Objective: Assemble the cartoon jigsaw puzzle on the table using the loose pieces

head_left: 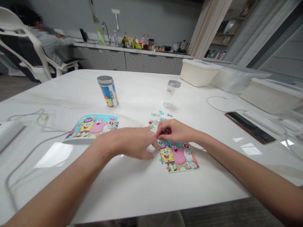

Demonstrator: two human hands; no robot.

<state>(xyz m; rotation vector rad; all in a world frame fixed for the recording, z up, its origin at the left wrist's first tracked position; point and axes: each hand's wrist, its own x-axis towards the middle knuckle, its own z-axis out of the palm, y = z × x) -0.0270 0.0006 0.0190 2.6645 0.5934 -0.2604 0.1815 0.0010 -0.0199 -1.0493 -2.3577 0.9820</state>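
Observation:
A partly joined cartoon jigsaw puzzle [178,156] lies flat on the white table [132,189], its left edge uneven. At its upper left corner my right hand [176,130] is closed in a pinch; what sits between the fingertips is hidden. My left hand [134,142] reaches in from the left, thumb and forefinger apart, fingertips close to the puzzle's left edge. Behind the hands are several loose puzzle pieces [155,122], partly covered. To the left, a curled picture sheet [97,126] shows the same cartoon figures.
A labelled jar [109,93] and a clear jar [169,93] stand farther back. Right of the puzzle lies a dark phone [250,127], with lidded bins [199,74] behind. Cables [35,142] run along the left. A person [50,44] sits at the far counter.

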